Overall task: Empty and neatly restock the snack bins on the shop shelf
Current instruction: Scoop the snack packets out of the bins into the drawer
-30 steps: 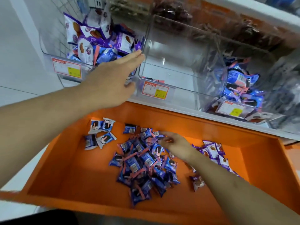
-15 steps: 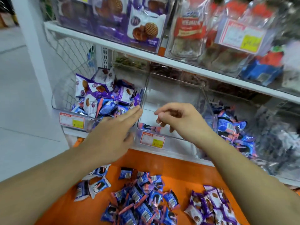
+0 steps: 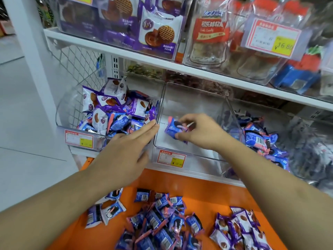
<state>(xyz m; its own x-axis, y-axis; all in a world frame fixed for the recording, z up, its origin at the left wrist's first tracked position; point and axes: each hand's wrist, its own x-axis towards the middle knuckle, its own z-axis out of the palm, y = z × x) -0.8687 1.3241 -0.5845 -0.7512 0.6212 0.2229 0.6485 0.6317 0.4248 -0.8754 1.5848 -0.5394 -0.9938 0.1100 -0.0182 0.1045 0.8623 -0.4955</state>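
Blue-pink packet [image 3: 174,129], orange tray [image 3: 207,193]

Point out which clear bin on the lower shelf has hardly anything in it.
The middle bin: it holds only the blue packet in the right hand. The left bin and right bin hold piled packets.

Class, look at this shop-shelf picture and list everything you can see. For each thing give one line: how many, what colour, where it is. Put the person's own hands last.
Middle bin: one, clear, lower shelf, holds only the held packet.
Left bin: one, clear, full of purple, white and blue snack packets.
Right bin: one, clear, with blue and pink packets.
Orange tray: one, below the shelf.
Loose packets: many, blue and pink, heaped on the tray.
Purple packets: several, tray's right side.
Price labels: several, red and yellow, on bin fronts.
Upper shelf: white, with clear bins of purple biscuit packs and red sweets bags.
Blue packet: one, in the middle bin.
Left hand: fingers straight, touching the middle bin's left edge.
Right hand: pinches the blue packet.
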